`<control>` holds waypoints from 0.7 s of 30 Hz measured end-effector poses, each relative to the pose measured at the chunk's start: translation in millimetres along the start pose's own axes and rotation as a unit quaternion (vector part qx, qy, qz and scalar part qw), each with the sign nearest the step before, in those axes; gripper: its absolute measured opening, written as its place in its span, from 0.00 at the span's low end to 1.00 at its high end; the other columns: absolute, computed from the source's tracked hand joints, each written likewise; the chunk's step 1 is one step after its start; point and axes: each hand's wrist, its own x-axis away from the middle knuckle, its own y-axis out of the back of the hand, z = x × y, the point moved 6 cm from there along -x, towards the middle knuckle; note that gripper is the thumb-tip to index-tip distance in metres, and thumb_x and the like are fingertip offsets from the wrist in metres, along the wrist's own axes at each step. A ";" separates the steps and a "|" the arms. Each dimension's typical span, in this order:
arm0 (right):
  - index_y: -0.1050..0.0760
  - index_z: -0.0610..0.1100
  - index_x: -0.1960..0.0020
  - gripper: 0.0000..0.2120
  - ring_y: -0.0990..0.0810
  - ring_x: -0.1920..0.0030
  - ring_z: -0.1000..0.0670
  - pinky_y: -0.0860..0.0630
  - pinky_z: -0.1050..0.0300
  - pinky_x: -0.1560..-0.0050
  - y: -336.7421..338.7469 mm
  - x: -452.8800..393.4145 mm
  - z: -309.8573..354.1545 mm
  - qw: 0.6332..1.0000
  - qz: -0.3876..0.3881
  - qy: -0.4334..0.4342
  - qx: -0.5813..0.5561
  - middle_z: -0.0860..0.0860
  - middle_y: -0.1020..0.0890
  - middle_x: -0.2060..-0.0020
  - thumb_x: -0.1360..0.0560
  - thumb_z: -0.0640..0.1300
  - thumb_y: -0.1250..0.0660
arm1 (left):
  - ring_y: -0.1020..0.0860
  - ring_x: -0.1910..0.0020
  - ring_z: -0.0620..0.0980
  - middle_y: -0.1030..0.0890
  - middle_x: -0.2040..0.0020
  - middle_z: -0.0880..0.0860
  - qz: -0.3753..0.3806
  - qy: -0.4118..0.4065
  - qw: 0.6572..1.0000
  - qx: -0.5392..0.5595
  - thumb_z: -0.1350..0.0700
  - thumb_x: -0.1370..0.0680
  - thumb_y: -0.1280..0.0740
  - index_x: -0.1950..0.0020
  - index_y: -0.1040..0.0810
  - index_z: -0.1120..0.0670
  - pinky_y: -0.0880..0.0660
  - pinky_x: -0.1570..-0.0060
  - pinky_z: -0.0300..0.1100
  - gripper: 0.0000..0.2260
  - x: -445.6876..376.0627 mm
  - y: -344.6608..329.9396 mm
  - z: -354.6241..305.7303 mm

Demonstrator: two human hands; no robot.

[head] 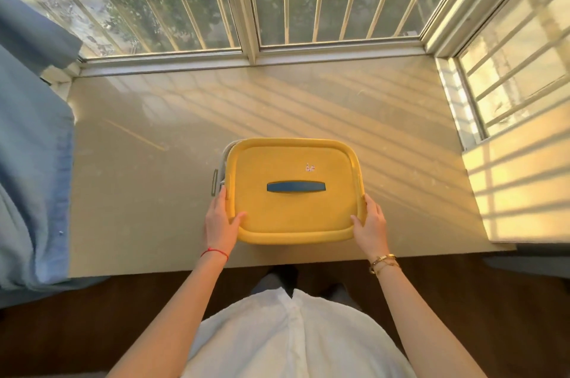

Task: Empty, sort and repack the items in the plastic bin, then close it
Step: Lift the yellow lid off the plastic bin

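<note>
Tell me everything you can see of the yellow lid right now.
The yellow lid is a rounded rectangle of matte plastic with a raised rim, a dark blue handle across its middle and a small sticker above that. It sits slightly askew on the pale bin. The left hand and right hand grip its near corners.

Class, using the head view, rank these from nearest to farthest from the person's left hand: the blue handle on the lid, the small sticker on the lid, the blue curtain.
From the left hand:
1. Blue handle, lid centre.
2. Small sticker, beyond the handle, rightward.
3. Blue curtain, far left.
</note>
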 end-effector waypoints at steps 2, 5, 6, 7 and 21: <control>0.42 0.40 0.24 0.31 0.34 0.29 0.43 0.35 0.47 0.29 16.5 9.4 -17.2 1.000 -0.018 0.003 -0.007 0.43 0.33 0.29 0.23 0.38 0.34 | 0.33 0.31 0.57 0.31 0.30 0.58 -0.005 -0.008 1.000 0.006 0.55 0.27 0.28 0.24 0.42 0.56 0.34 0.32 0.55 0.35 13.5 -9.7 -11.3; 0.42 0.41 0.24 0.30 0.34 0.28 0.44 0.36 0.48 0.30 47.2 26.3 -50.5 0.999 -0.037 0.009 -0.010 0.44 0.33 0.29 0.23 0.40 0.34 | 0.33 0.31 0.57 0.31 0.30 0.58 -0.005 -0.020 1.000 0.014 0.54 0.27 0.28 0.24 0.41 0.56 0.34 0.33 0.54 0.35 41.6 -32.7 -33.4; 0.42 0.41 0.24 0.30 0.35 0.28 0.44 0.36 0.49 0.30 59.0 31.1 -63.5 0.999 -0.041 0.008 -0.009 0.44 0.33 0.29 0.23 0.40 0.35 | 0.33 0.31 0.57 0.31 0.30 0.58 -0.004 -0.025 1.000 0.016 0.55 0.27 0.28 0.25 0.41 0.57 0.34 0.32 0.54 0.35 52.0 -42.6 -42.7; 0.43 0.41 0.24 0.30 0.35 0.28 0.44 0.37 0.50 0.30 71.0 34.9 -78.0 0.999 -0.044 0.005 -0.009 0.44 0.33 0.28 0.23 0.40 0.35 | 0.33 0.30 0.57 0.32 0.30 0.58 -0.001 -0.030 0.999 0.018 0.55 0.27 0.28 0.25 0.40 0.57 0.35 0.32 0.53 0.35 62.2 -54.2 -51.5; 0.44 0.43 0.23 0.30 0.37 0.27 0.45 0.37 0.49 0.29 164.5 6.3 -260.6 0.999 0.000 -0.046 0.005 0.46 0.36 0.27 0.22 0.38 0.36 | 0.37 0.28 0.55 0.39 0.26 0.56 0.139 -0.029 0.990 0.019 0.58 0.25 0.30 0.22 0.50 0.55 0.38 0.29 0.53 0.38 134.3 -241.6 -119.0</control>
